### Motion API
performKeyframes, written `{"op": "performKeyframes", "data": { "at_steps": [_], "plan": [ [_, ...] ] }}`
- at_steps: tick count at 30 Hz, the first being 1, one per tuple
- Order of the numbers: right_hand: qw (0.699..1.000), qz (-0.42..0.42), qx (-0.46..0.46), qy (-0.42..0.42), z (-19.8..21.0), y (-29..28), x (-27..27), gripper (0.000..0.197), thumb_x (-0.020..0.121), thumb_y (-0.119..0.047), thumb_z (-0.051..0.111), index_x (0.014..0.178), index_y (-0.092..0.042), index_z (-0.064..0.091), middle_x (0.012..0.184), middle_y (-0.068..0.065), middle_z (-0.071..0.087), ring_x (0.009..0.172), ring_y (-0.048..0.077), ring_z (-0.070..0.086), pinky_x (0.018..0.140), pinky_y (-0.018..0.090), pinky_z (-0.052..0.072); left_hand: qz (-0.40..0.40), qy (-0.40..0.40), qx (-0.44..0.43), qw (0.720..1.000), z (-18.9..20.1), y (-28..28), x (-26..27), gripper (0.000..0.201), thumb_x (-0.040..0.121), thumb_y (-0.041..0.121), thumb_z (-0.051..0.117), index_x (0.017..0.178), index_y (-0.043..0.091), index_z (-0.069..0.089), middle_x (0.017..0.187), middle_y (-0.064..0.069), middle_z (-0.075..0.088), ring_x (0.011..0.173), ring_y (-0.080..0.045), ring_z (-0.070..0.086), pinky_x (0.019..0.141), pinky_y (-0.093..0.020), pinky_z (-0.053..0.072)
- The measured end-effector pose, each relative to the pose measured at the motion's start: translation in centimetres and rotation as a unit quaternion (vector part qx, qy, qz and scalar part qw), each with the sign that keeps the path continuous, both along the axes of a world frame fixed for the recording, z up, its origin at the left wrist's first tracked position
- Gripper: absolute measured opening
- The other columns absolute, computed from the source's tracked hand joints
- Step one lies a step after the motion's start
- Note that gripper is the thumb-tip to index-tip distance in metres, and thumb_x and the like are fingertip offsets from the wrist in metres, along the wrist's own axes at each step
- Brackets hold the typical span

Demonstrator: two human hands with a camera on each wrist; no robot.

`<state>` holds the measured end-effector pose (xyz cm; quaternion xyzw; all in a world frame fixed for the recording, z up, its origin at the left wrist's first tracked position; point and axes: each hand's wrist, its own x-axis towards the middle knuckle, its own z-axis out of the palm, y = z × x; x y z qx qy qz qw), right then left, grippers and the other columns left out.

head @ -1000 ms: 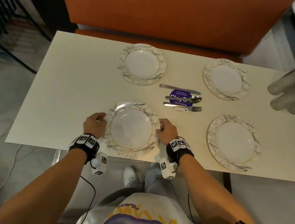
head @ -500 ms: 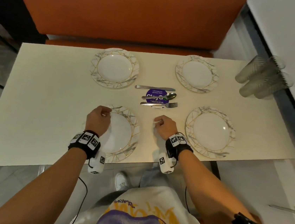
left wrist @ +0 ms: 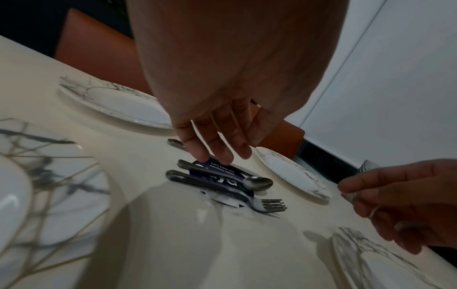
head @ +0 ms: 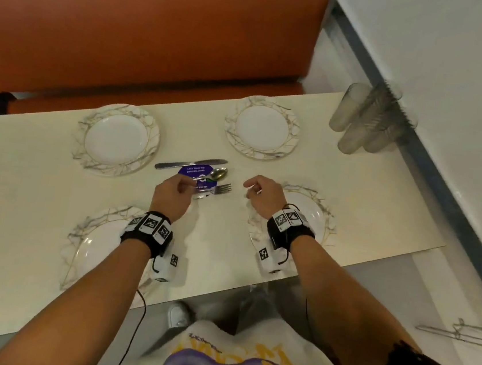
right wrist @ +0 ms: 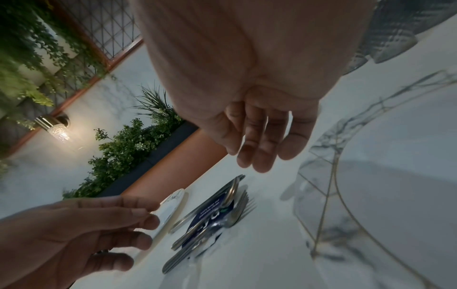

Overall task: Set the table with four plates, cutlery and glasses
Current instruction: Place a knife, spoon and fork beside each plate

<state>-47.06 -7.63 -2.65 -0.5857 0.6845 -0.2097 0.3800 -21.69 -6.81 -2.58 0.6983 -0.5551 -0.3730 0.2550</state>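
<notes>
Four white plates with grey and gold rims lie on the cream table [head: 37, 189]: far left [head: 118, 140], far right [head: 262, 127], near left [head: 88, 243], near right [head: 319, 218]. A knife [head: 190, 164], spoon [head: 218, 174] and fork [head: 221, 188] lie side by side on a purple sticker [head: 201, 179] in the middle. My left hand [head: 177, 188] hovers over the cutlery handles; its straight fingers [left wrist: 217, 154] reach down to the sticker and hold nothing. My right hand [head: 251, 188] hangs empty, loosely curled, just right of the fork. Several clear glasses [head: 367, 118] stand at the far right.
An orange bench [head: 149, 30] runs along the table's far side. A white wall [head: 455, 86] and grey ledge close off the right end behind the glasses. My right wrist covers part of the near right plate, my left forearm part of the near left one.
Both hands have let go of the near left plate and moved forward and right. The left now hovers over the cutlery, the right beside the fork. My view has swung right.
</notes>
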Motion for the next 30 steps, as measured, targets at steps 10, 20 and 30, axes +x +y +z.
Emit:
{"op": "performKeyframes", "data": {
  "at_steps": [10,20,30],
  "plan": [
    [0.991,0.128,0.011,0.029,-2.6,-8.3,-0.7,0.027,0.091,-0.006,0.052,0.099,-0.021,0.073,0.098,0.002,0.071,0.086,0.019,0.068,0.077,0.028,0.055,0.013,-0.123,0.026,0.992,-1.2,-6.3,-2.5,0.021,0.097,0.014,0.058,0.109,0.017,0.075,0.112,-0.007,0.073,0.098,-0.027,0.069,0.089,-0.035,0.056],
    [0.979,0.192,0.003,0.067,-3.9,-13.3,2.1,0.021,0.094,-0.008,0.054,0.107,-0.011,0.07,0.107,0.006,0.065,0.096,0.021,0.061,0.087,0.032,0.052,-0.1,-0.274,0.052,0.955,-2.9,-11.6,-1.1,0.032,0.09,0.009,0.068,0.121,0.016,0.072,0.123,-0.014,0.065,0.114,-0.036,0.059,0.098,-0.049,0.049],
    [0.94,0.286,0.017,0.186,-5.8,-15.9,4.5,0.019,0.096,-0.015,0.06,0.107,-0.006,0.072,0.109,0.012,0.062,0.099,0.029,0.063,0.083,0.033,0.049,-0.155,-0.269,0.049,0.949,-4.8,-13.8,1.2,0.011,0.087,0.016,0.077,0.096,0.022,0.076,0.101,-0.005,0.068,0.102,-0.029,0.058,0.088,-0.044,0.048]
  ]
}}
